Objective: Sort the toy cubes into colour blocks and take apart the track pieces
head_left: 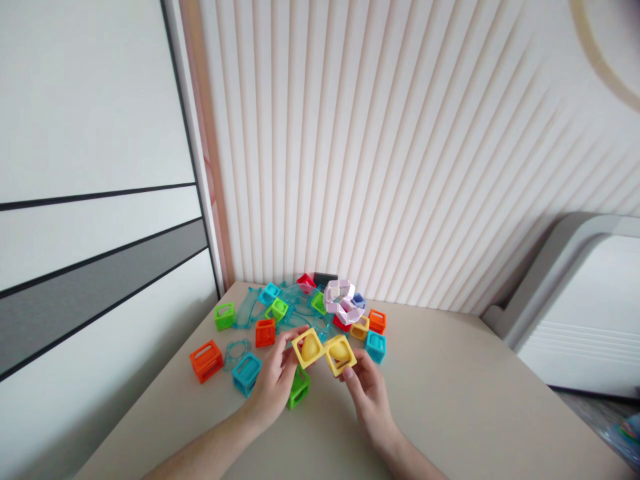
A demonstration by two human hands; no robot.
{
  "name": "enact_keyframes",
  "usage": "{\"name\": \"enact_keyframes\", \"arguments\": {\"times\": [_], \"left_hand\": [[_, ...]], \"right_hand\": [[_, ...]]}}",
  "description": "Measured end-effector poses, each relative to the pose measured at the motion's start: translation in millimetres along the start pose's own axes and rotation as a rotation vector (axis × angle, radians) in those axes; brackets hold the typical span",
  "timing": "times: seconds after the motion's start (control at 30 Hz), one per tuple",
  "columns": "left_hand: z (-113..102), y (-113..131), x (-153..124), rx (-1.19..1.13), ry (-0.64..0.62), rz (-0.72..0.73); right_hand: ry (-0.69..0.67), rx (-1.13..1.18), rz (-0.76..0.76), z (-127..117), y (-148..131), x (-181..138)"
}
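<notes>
My left hand [277, 373] is closed on a yellow toy cube [309, 347] with square open sides and a rounded yellow shape inside. A similar yellow cube [341, 355] is gripped in my right hand [369, 390], thumb at its lower edge. The two cubes are tilted, and their corners meet or nearly meet in the middle. Below them a green cube [299, 387] rests on the table, partly hidden by my left hand. A blue cube [247, 374] lies just left of that hand. Right of the held cubes is another blue cube [375, 346].
Orange cubes [206, 361] and other coloured ones are scattered over the table [450, 400]. Clear teal plastic pieces [300, 310] and a pale lilac linked chain [342, 301] lie farther back. A ribbed wall [350, 167] stands behind, a white cabinet [95, 100] at left.
</notes>
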State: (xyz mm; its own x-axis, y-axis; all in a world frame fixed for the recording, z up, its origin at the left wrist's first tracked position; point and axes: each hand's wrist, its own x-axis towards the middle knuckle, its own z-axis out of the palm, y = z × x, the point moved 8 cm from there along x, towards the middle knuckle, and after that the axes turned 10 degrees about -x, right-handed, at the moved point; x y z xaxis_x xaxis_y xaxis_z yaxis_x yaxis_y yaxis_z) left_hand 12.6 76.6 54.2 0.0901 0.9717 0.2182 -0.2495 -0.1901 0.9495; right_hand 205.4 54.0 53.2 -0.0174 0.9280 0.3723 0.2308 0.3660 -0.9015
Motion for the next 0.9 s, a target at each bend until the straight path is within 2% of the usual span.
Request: {"name": "enact_keyframes", "arguments": {"times": [0.27,0.47,0.67,0.73,0.9], "left_hand": [[-9,-1,3,-0.045,0.083,-0.016],[-17,9,6,0.008,0.160,0.050],[-36,9,7,0.078,0.317,0.051],[-31,11,7,0.084,0.277,0.058],[-1,10,1,0.049,0.018,0.005]], "right_hand": [[-0.047,-0.028,-0.049,4,-3,-4],[-0.147,-0.012,-0.092,8,-12,-6],[-0.193,-0.057,-0.100,11,-15,-6],[-0.218,-0.069,-0.099,14,-15,-7],[-0.223,-0.077,-0.097,17,-13,-9]]}}
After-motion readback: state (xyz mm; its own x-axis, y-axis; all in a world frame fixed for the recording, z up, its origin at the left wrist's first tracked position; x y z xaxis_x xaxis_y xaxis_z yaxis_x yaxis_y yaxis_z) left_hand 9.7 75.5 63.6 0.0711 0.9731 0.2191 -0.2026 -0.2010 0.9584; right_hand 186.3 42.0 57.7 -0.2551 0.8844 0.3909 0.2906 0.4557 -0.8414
